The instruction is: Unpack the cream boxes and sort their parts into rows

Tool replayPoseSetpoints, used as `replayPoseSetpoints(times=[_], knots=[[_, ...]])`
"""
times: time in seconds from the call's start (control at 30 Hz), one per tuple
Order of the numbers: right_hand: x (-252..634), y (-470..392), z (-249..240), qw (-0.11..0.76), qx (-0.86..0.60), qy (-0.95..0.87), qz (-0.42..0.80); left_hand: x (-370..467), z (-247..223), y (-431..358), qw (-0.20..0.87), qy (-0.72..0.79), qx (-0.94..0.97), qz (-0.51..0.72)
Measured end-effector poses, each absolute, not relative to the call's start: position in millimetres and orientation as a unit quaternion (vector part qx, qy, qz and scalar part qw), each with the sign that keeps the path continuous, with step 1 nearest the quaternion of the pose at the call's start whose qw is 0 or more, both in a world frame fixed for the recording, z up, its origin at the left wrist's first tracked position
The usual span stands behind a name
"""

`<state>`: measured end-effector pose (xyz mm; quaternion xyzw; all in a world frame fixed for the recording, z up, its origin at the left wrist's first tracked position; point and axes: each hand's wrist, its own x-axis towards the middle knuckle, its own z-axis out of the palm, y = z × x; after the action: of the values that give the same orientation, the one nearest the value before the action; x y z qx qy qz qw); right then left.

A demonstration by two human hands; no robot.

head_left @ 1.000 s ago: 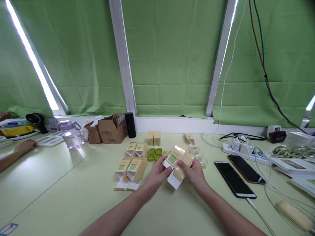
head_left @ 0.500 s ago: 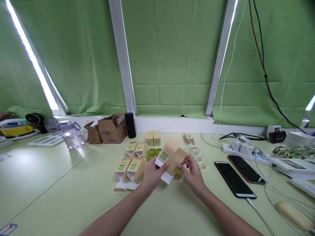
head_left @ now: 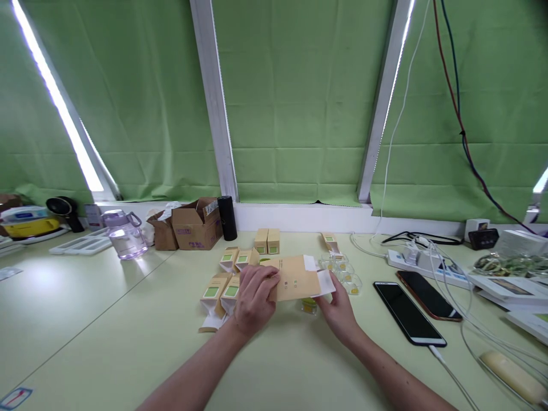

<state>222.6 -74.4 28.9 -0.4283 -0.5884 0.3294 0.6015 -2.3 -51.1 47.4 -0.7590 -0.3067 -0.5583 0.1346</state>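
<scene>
A flattened brown cardboard box (head_left: 295, 279) with white inner flaps lies sideways between my hands, above the table. My left hand (head_left: 256, 297) is wrapped round its left end. At the right end, my right hand (head_left: 337, 302) pinches a white flap. To the left of my left hand stand several small brown boxes (head_left: 212, 292) with green windows and hanging flaps. Under the held box a green-and-clear small container (head_left: 309, 306) shows in part. Several clear plastic pieces (head_left: 351, 283) with yellow spots sit just beyond my right hand.
Two closed brown boxes (head_left: 273, 241) stand at the back, and another flat box (head_left: 330, 244) lies right of them. A black phone (head_left: 409, 313), a second phone (head_left: 428, 294) and a power strip (head_left: 449, 275) with cables are at the right. Left are a carton (head_left: 197, 228) and purple jug (head_left: 125, 235).
The held box has turned from tilted to lying sideways, its printed side now showing. My left hand has moved left and closed over its end; my right hand has shifted to a white flap.
</scene>
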Motion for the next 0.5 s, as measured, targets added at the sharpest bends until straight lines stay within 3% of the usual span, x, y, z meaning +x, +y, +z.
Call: replayPoseSetpoints(times=[0.2, 0.5], knots=[[223.9, -69.9, 19.8, 0.583, -0.437, -0.587, 0.352, 0.5, 56.0, -58.5, 0.33, -0.242, -0.733, -0.543], [223.1, -68.5, 14.9, 0.57, -0.447, -0.604, 0.332, 5.8, 67.7, -66.3, 0.373, -0.237, -0.717, -0.539]])
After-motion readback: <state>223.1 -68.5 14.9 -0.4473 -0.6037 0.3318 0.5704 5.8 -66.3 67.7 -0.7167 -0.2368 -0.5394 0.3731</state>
